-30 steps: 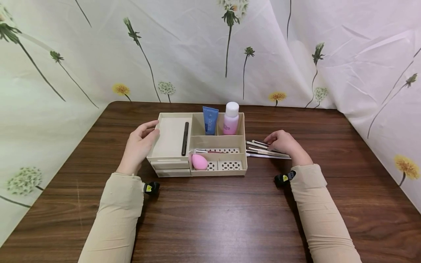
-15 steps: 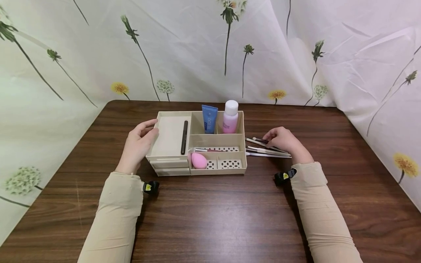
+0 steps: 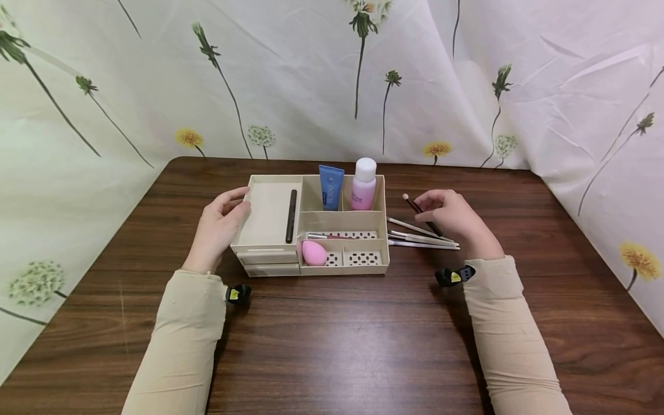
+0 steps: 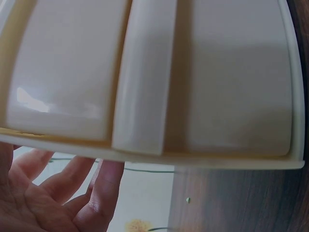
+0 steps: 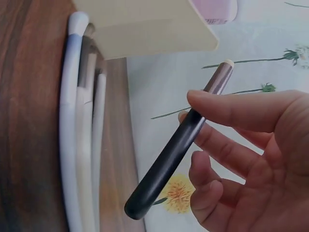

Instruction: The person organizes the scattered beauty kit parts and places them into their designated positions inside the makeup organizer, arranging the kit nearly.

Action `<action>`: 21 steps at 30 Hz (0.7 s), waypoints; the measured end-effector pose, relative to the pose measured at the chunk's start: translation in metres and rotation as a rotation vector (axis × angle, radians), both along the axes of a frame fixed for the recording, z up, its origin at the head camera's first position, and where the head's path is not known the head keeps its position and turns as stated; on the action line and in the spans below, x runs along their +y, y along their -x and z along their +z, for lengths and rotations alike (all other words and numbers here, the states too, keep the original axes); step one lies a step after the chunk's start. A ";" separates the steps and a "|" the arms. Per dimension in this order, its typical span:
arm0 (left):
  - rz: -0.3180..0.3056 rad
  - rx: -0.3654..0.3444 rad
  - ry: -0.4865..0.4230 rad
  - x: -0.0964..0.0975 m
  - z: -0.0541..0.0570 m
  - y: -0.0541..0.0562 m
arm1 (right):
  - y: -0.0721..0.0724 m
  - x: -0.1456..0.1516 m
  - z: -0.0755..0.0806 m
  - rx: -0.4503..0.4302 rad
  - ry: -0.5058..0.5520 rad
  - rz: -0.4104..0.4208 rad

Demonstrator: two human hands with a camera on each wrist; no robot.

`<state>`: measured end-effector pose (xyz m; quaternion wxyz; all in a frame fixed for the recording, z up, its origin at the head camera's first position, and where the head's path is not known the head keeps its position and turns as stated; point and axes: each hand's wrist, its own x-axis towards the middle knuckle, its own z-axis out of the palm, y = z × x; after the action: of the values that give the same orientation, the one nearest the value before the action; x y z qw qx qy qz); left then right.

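My right hand (image 3: 456,222) pinches a dark-handled makeup brush (image 5: 166,159) between thumb and fingertips, to the right of the cream desktop organizer (image 3: 266,213). The brush slants, its small pale tip (image 3: 406,196) pointing up and away. Under and beside that hand, several pale-handled makeup brushes (image 3: 422,239) lie on the table, against the organizer's right side. At the organizer's left side is my left hand (image 3: 212,230), thumb and fingertips resting along its edge. The left wrist view shows these fingers (image 4: 104,193) fairly straight beside the organizer's drawer fronts.
In the organizer stand a blue tube (image 3: 331,188) and a pink bottle (image 3: 364,187) with a white cap. A pink makeup sponge (image 3: 314,253), a reddish-handled brush (image 3: 329,237) and a black pen-like stick (image 3: 291,216) lie in it too. A floral cloth (image 3: 311,86) hangs behind the table.
My right hand has lifted the dark-handled brush off the other brushes, moving slightly up and to the right. My left hand stays at the organizer.
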<state>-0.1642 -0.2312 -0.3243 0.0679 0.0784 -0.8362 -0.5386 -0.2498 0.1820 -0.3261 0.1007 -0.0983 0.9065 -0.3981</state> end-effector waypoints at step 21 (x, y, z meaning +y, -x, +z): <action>0.001 -0.002 0.005 0.000 0.000 0.000 | -0.016 -0.011 0.029 0.133 0.141 -0.056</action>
<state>-0.1638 -0.2312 -0.3246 0.0677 0.0790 -0.8375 -0.5364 -0.2335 0.1711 -0.2974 0.0220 -0.1060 0.8832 -0.4563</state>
